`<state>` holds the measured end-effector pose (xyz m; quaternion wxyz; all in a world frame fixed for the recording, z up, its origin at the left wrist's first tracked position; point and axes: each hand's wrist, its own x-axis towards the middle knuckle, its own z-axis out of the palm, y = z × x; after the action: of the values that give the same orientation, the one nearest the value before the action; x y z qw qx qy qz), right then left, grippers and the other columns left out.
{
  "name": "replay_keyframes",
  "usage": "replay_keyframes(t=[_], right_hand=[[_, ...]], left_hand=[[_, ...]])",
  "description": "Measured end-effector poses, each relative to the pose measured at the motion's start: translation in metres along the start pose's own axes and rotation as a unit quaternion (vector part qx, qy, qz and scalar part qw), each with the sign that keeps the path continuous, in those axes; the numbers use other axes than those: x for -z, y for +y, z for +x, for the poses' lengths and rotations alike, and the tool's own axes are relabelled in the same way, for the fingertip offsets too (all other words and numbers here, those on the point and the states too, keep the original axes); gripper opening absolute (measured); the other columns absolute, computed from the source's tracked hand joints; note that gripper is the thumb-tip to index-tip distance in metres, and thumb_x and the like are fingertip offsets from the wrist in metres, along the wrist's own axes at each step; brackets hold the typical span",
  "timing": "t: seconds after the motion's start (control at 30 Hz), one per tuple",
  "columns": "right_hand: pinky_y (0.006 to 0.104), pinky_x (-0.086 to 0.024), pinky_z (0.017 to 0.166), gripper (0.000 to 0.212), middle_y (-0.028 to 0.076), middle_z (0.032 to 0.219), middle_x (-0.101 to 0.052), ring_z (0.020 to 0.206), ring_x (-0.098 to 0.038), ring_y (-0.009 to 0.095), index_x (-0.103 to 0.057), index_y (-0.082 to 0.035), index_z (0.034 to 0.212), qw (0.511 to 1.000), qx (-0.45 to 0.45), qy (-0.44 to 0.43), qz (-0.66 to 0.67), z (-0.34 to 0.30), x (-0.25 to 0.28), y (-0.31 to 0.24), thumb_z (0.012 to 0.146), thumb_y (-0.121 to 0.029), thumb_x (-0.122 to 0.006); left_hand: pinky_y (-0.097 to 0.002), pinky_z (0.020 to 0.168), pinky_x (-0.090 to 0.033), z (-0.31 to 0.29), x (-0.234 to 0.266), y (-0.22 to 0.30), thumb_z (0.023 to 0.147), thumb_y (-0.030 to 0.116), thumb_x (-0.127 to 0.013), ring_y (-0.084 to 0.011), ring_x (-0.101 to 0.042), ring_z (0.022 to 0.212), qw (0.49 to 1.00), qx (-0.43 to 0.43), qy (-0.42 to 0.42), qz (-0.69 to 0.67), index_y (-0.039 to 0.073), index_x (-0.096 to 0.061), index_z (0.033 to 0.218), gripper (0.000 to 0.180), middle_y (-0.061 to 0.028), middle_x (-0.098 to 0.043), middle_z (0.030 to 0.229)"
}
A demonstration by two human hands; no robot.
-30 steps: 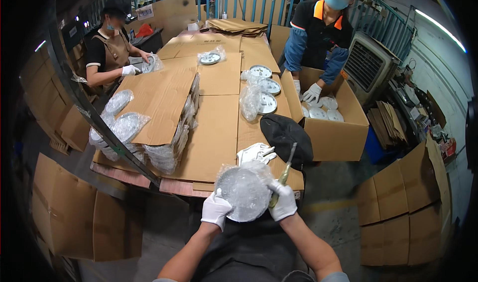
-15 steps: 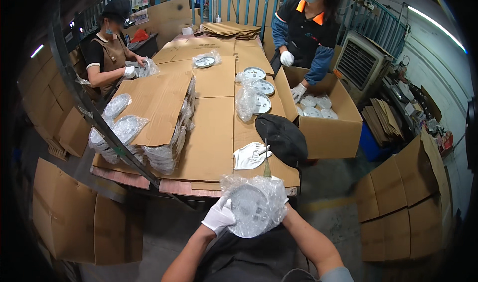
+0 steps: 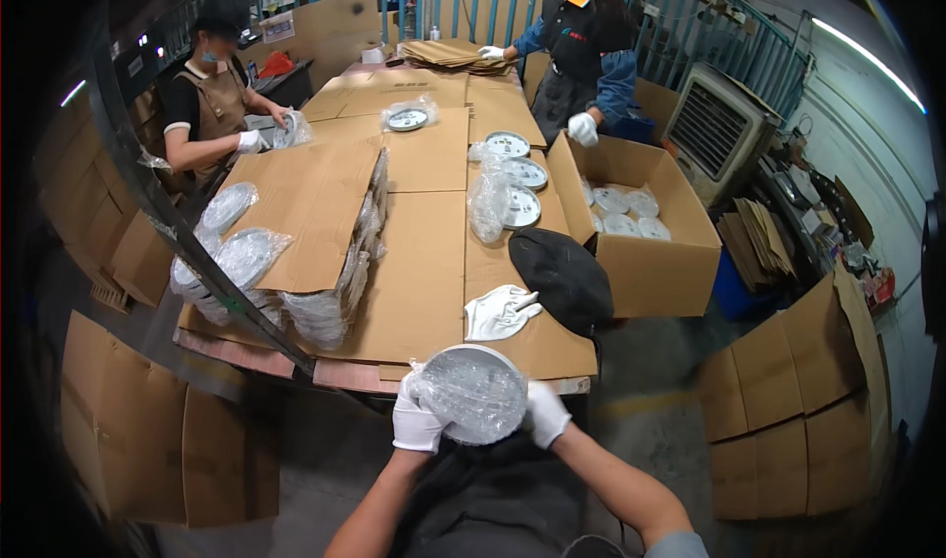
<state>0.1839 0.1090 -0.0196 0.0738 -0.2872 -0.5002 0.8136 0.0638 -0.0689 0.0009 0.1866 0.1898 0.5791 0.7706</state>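
The left hand [image 3: 418, 424], gloved in white, grasps the left edge of a wrapped disc [image 3: 473, 400], which is held up just in front of the near edge of the table [image 3: 353, 374], tilted, perhaps so its broad face is easy to see. The right hand [image 3: 548, 414] is at the disc's right edge, likely to steady it from the opposite side; its fingertips are hidden, so I cannot tell whether they grip. On the table, a cardboard sheet [image 3: 305, 203] lies over a stack of discs [image 3: 320, 317], probably as a flat layer. An open box [image 3: 655, 280] stands beside the table, seemingly for easy reach.
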Motion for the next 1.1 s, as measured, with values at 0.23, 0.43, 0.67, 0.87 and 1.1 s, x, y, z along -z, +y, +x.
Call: replay_keyframes(t=[0.23, 0.43, 0.67, 0.87, 1.1], right_hand=[[0.0259, -0.050, 0.062, 0.031, 0.004, 0.085, -0.072, 0.066, -0.063, 0.011, -0.073, -0.004, 0.106, 0.940, 0.120, -0.044, -0.316, -0.023, -0.018, -0.118, 0.091, -0.031, -0.071], [0.0292, -0.053, 0.066, 0.029, 0.007, 0.078, -0.071, 0.069, -0.067, 0.012, -0.072, -0.001, 0.095, 0.908, 0.196, 0.151, -0.338, -0.022, -0.009, -0.115, 0.081, -0.026, -0.077], [0.0263, -0.051, 0.065, 0.015, 0.003, 0.082, -0.066, 0.071, -0.062, 0.010, -0.064, 0.001, 0.098, 0.897, 0.339, 0.278, -0.053, -0.010, 0.010, -0.115, 0.087, -0.008, -0.071], [0.0279, -0.047, 0.053, 0.018, 0.002, 0.068, -0.064, 0.057, -0.059, 0.010, -0.064, -0.001, 0.087, 0.936, 0.179, 0.205, -0.225, 0.003, -0.014, -0.053, 0.087, -0.017, -0.074], [0.0245, -0.048, 0.050, 0.032, 0.002, 0.071, -0.067, 0.056, -0.062, 0.008, -0.066, 0.000, 0.099, 0.965, 0.076, 0.117, -0.223, 0.001, -0.008, -0.068, 0.091, -0.030, -0.073]], left_hand=[[-0.0320, 0.075, -0.055, 0.018, 0.006, 0.011, 0.081, 0.012, -0.078, -0.0200, -0.070, 0.083, 0.964, -0.039, -0.062, 0.254, 0.005, -0.063, 0.101, 0.026, -0.0113, -0.072, 0.092], [-0.0311, 0.080, -0.053, 0.034, 0.017, -0.022, 0.083, 0.009, -0.075, -0.0183, -0.068, 0.088, 0.940, -0.139, 0.002, 0.311, 0.003, -0.064, 0.102, 0.022, -0.0110, -0.071, 0.094], [-0.0360, 0.079, -0.054, 0.040, 0.032, -0.024, 0.081, 0.015, -0.077, -0.0266, -0.067, 0.089, 0.920, -0.181, 0.000, 0.346, 0.005, -0.066, 0.105, 0.028, -0.0099, -0.070, 0.098], [-0.0410, 0.079, -0.049, 0.050, 0.004, -0.024, 0.076, 0.022, -0.074, -0.0315, -0.061, 0.084, 0.850, -0.239, -0.007, 0.470, 0.006, -0.069, 0.103, 0.031, -0.0115, -0.063, 0.086], [-0.0280, 0.090, -0.052, 0.078, -0.016, -0.022, 0.081, 0.003, -0.060, -0.0171, -0.067, 0.095, 0.993, -0.019, 0.019, 0.116, -0.001, -0.051, 0.140, 0.060, -0.0151, -0.070, 0.110]])
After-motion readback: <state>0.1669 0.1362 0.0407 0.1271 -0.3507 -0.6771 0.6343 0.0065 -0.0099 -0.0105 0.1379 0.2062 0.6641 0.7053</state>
